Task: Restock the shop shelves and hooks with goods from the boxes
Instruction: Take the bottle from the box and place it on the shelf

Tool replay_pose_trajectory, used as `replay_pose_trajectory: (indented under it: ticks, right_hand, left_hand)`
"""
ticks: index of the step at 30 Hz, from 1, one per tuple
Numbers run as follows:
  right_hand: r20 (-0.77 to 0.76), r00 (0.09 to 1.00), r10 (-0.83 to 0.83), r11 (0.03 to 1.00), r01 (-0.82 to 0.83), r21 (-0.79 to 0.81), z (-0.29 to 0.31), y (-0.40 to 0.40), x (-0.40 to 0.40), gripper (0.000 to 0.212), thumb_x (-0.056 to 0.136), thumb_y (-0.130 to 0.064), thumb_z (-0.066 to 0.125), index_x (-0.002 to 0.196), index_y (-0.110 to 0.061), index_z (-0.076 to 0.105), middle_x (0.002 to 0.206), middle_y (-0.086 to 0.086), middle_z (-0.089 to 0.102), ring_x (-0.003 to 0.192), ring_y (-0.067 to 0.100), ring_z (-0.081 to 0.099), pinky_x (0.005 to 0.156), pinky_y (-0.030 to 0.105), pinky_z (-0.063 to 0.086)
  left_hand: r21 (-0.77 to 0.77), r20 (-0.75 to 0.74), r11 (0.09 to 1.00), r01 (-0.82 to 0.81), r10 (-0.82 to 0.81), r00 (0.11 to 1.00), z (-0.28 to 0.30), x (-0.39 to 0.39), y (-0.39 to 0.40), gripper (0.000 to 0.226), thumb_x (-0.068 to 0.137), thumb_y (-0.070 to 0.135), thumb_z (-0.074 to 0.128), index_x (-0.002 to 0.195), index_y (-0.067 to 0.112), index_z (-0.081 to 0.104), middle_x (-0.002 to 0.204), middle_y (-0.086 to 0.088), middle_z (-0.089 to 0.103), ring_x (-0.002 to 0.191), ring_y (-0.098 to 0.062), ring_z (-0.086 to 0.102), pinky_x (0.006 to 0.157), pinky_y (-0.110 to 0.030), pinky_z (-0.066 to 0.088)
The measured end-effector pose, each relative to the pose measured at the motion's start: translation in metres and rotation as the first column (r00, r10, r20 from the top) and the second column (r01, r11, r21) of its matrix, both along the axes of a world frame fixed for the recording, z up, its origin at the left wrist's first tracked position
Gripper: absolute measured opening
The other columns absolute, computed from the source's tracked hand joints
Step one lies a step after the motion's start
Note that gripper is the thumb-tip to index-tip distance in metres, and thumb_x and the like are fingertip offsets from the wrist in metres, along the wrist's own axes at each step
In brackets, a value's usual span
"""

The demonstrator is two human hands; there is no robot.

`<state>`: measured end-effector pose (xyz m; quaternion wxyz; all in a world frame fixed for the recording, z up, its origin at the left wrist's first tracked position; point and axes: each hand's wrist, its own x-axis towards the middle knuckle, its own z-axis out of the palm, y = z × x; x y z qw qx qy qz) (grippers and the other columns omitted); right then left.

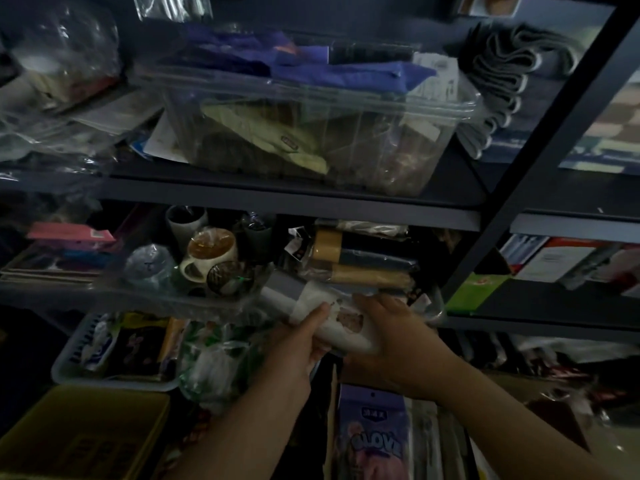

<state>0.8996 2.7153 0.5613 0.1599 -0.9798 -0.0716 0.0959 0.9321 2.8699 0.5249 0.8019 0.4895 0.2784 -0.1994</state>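
While both your hands close around one white wrapped pack (341, 323) at the front lip of the middle shelf (298, 216), your left hand (294, 344) grips its near end with curled fingers (317, 315) and your right hand (398, 337) cups the far side. Two clear tubs crowd the shelves: one large clear tub (311, 126) above, one shallow tub (166, 299) holding a single cream mug (207, 252). Three rolled bundles (360, 261) sit just behind the pack, leaving little room at the edge.
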Motion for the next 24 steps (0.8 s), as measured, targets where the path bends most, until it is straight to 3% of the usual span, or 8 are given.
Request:
replay_pose_trajectory:
  ticks: [3, 6, 9, 13, 16, 19, 21, 24]
  right_hand:
    - [0.005, 0.999, -0.053, 0.997, 0.053, 0.055, -0.015, -0.015, 0.018, 0.090, 0.076, -0.049, 0.072, 0.148, -0.020, 0.027, 0.141, 0.004, 0.044, 0.129, 0.024, 0.043, 0.102, 0.032, 0.040]
    - [0.056, 0.995, -0.081, 0.996, 0.083, -0.020, -0.014, -0.040, 0.049, 0.090, 0.073, -0.046, 0.076, 0.146, -0.022, 0.031, 0.138, 0.007, 0.049, 0.125, 0.028, 0.048, 0.100, 0.035, 0.043]
    - [0.032, 0.999, -0.018, 0.998, 0.020, -0.060, -0.014, -0.058, 0.082, 0.089, 0.075, -0.038, 0.076, 0.149, -0.027, 0.027, 0.139, 0.009, 0.047, 0.125, 0.032, 0.047, 0.100, 0.041, 0.043]
    - [-0.104, 0.994, 0.029, 0.996, -0.038, -0.085, -0.031, -0.066, 0.104, 0.084, 0.083, -0.033, 0.071, 0.151, -0.029, 0.022, 0.149, 0.011, 0.036, 0.132, 0.034, 0.039, 0.105, 0.045, 0.038]
    - [-0.068, 0.998, 0.016, 0.991, -0.025, -0.128, -0.045, -0.065, 0.102, 0.083, 0.085, -0.037, 0.068, 0.151, -0.035, 0.019, 0.152, 0.008, 0.025, 0.137, 0.036, 0.029, 0.111, 0.047, 0.031]
    - [-0.023, 0.999, -0.029, 0.988, 0.025, -0.154, -0.042, -0.058, 0.092, 0.083, 0.086, -0.039, 0.065, 0.151, -0.036, 0.014, 0.155, 0.004, 0.019, 0.139, 0.035, 0.020, 0.113, 0.047, 0.021]
    - [0.060, 0.996, -0.073, 0.991, 0.079, -0.109, -0.033, -0.054, 0.079, 0.081, 0.086, -0.038, 0.065, 0.152, -0.031, 0.018, 0.155, 0.003, 0.021, 0.139, 0.033, 0.020, 0.114, 0.046, 0.019]
    - [0.236, 0.950, -0.202, 0.973, 0.167, 0.162, -0.028, -0.055, 0.045, 0.062, 0.088, -0.028, 0.066, 0.143, -0.017, 0.041, 0.139, 0.008, 0.044, 0.129, 0.027, 0.039, 0.106, 0.040, 0.036]
  left_hand:
    - [-0.004, 0.052, 0.996, 0.095, -0.094, 0.994, 0.003, 0.003, -0.008, 0.026, 0.086, 0.016, 0.067, 0.112, 0.015, 0.062, 0.112, -0.009, 0.068, 0.096, -0.022, 0.066, 0.072, -0.033, 0.053]
    - [0.063, 0.031, 0.976, 0.209, -0.211, 0.977, 0.004, 0.007, -0.001, 0.017, 0.093, 0.030, 0.058, 0.107, 0.019, 0.057, 0.115, -0.005, 0.063, 0.095, -0.022, 0.064, 0.075, -0.033, 0.050]
    - [0.111, -0.027, 0.979, 0.172, -0.170, 0.985, -0.005, 0.002, 0.017, 0.016, 0.098, 0.028, 0.050, 0.106, 0.015, 0.055, 0.105, -0.006, 0.064, 0.087, -0.023, 0.064, 0.068, -0.032, 0.049]
    - [0.151, -0.113, 0.984, 0.095, -0.078, 0.991, -0.018, -0.009, 0.044, 0.017, 0.098, 0.020, 0.050, 0.109, 0.009, 0.057, 0.090, -0.009, 0.067, 0.080, -0.024, 0.063, 0.072, -0.035, 0.049]
    - [0.259, -0.112, 0.957, 0.126, -0.100, 0.989, -0.025, -0.015, 0.058, 0.020, 0.098, 0.019, 0.050, 0.115, 0.009, 0.056, 0.092, -0.009, 0.068, 0.080, -0.024, 0.063, 0.077, -0.036, 0.049]
    - [0.327, -0.093, 0.930, 0.169, -0.147, 0.985, -0.026, -0.021, 0.061, 0.011, 0.099, 0.016, 0.050, 0.108, 0.011, 0.054, 0.094, -0.010, 0.065, 0.080, -0.024, 0.061, 0.082, -0.040, 0.050]
    - [0.377, -0.076, 0.904, 0.204, -0.190, 0.979, -0.025, -0.024, 0.058, 0.006, 0.098, 0.013, 0.050, 0.096, 0.013, 0.056, 0.094, -0.011, 0.064, 0.078, -0.023, 0.061, 0.089, -0.044, 0.050]
    - [0.482, -0.020, 0.832, 0.274, -0.303, 0.953, -0.027, -0.033, 0.047, 0.011, 0.098, 0.012, 0.050, 0.090, 0.014, 0.058, 0.091, -0.010, 0.064, 0.076, -0.022, 0.059, 0.088, -0.044, 0.049]
